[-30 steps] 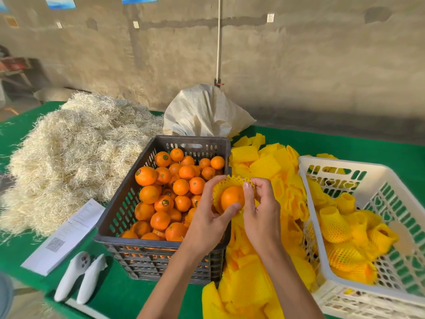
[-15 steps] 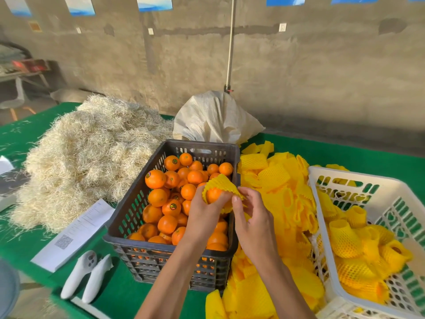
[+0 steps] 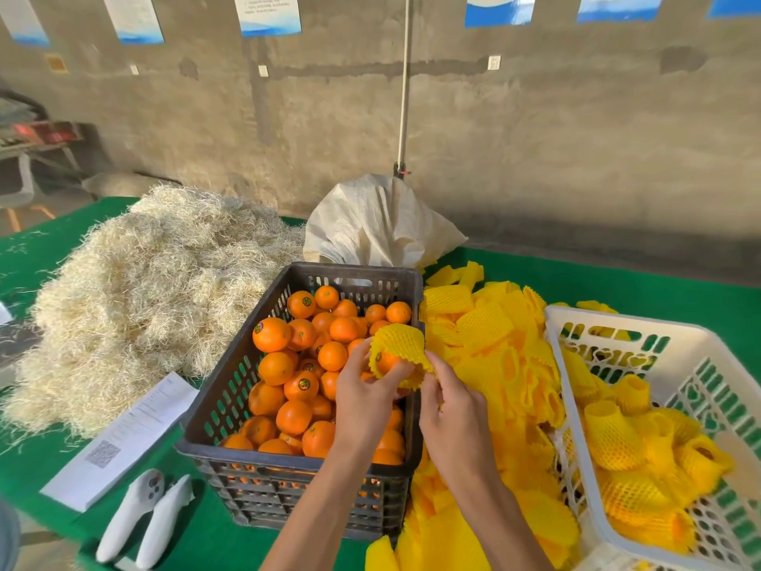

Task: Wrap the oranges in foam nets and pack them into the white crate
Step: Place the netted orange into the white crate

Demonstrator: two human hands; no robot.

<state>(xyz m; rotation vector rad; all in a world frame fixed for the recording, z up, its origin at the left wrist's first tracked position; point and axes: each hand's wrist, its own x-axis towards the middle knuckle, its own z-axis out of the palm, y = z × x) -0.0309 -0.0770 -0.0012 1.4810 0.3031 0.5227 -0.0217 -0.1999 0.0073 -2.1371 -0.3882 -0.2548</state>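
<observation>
An orange (image 3: 387,360) sits half inside a yellow foam net (image 3: 399,344), held over the right side of the dark crate (image 3: 296,480) of loose oranges (image 3: 304,364). My left hand (image 3: 364,399) grips the orange from the left. My right hand (image 3: 453,410) pinches the net's lower right edge. Loose yellow foam nets (image 3: 490,348) are heaped between the two crates. The white crate (image 3: 716,364) at the right holds several wrapped oranges (image 3: 613,438).
A pile of pale straw (image 3: 144,290) covers the green table (image 3: 617,282) at the left. A white sack (image 3: 379,224) stands behind the dark crate. A printed sheet (image 3: 127,434) and two white controllers (image 3: 144,517) lie at the front left.
The net has been drawn further over the orange, covering more of it. Both hands stay over the dark crate's right edge. The camera has tilted up slightly.
</observation>
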